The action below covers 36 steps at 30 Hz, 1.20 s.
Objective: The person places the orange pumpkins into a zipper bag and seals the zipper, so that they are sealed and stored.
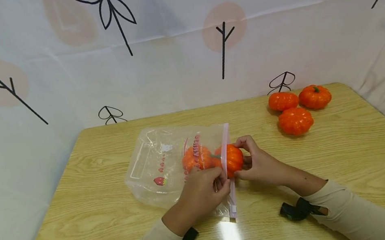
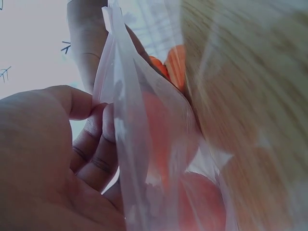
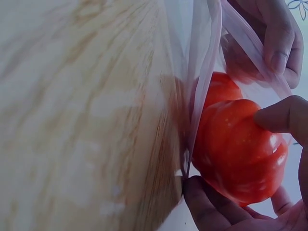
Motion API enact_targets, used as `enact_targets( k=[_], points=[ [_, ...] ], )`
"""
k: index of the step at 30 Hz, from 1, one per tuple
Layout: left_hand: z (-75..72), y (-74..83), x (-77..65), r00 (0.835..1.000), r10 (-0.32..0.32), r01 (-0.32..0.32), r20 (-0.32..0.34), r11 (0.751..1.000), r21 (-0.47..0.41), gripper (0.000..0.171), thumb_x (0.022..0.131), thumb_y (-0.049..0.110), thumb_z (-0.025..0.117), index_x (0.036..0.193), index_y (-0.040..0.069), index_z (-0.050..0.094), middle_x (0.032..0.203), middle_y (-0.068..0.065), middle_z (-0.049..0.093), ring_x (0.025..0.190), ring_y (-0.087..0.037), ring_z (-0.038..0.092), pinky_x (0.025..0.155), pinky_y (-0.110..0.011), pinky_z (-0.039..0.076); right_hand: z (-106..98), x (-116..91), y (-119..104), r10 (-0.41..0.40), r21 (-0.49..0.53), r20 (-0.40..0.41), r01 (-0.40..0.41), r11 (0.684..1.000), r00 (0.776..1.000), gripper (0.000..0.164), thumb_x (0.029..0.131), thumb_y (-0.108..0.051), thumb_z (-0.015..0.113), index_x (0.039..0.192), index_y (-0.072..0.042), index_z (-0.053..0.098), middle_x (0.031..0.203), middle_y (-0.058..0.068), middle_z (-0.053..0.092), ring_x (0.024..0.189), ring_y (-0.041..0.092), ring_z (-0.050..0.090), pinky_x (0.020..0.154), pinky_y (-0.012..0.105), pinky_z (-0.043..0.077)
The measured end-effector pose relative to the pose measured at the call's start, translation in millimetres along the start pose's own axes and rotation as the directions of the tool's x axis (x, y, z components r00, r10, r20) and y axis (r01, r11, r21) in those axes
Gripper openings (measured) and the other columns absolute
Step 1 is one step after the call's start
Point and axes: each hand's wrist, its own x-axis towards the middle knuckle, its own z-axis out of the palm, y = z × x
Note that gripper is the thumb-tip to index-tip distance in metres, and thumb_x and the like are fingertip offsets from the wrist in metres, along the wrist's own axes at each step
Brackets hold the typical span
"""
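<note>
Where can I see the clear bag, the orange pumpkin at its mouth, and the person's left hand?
Clear bag [image 1: 174,161]: head view, on the plastic near its middle.
Orange pumpkin [image 3: 240,149]: right wrist view, on the middle of its shiny side.
Left hand [image 1: 200,190]: head view, on the back of the hand.

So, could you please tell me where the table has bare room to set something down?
Bare table lies right of the right hand, in front of the three pumpkins; left of the bag; and between the bag and those pumpkins. Crowded: along the bag's pink edge, pinched by the left hand, where the right grips a pumpkin.
</note>
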Motion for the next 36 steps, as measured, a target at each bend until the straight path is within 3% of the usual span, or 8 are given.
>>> enact_targets(
  k=[19,26,36],
  points=[
    [-1.4,0.5,-0.8,0.999,-0.024,0.024,0.021,1.000,0.013,0.024,0.090,0.027,0.068,0.071,0.025,0.053,0.058,0.019,0.045,0.055,0.007,0.040,0.066,-0.022,0.028,0.4,1.8,5.6,0.027,0.021,0.040,-0.028,0.999,0.999,0.068,0.083,-0.004,0.078,0.125,-0.001,0.025,0.135,0.024,0.035,0.134,0.049,0.048,0.097,0.033,0.053],
    [-1.2,-0.1,-0.3,0.999,-0.031,0.031,0.027,0.999,0.008,0.024,0.089,0.027,0.068,0.071,0.024,0.053,0.059,0.019,0.046,0.055,0.007,0.041,0.067,-0.023,0.029,0.2,2.5,6.6,0.018,0.030,0.077,-0.020,0.999,0.997,0.066,0.086,-0.006,0.077,0.130,-0.003,0.027,0.141,0.026,0.035,0.137,0.047,0.045,0.102,0.033,0.050],
    [1.1,-1.0,0.2,1.000,-0.012,0.011,0.018,1.000,0.015,0.022,0.089,0.026,0.069,0.071,0.023,0.056,0.058,0.018,0.047,0.055,0.006,0.040,0.066,-0.022,0.029,0.3,0.0,3.6,0.005,-0.047,0.066,-0.002,0.999,0.998,0.056,0.093,-0.008,0.067,0.137,-0.006,0.033,0.145,0.028,0.043,0.133,0.043,0.051,0.105,0.043,0.047]
  ],
)
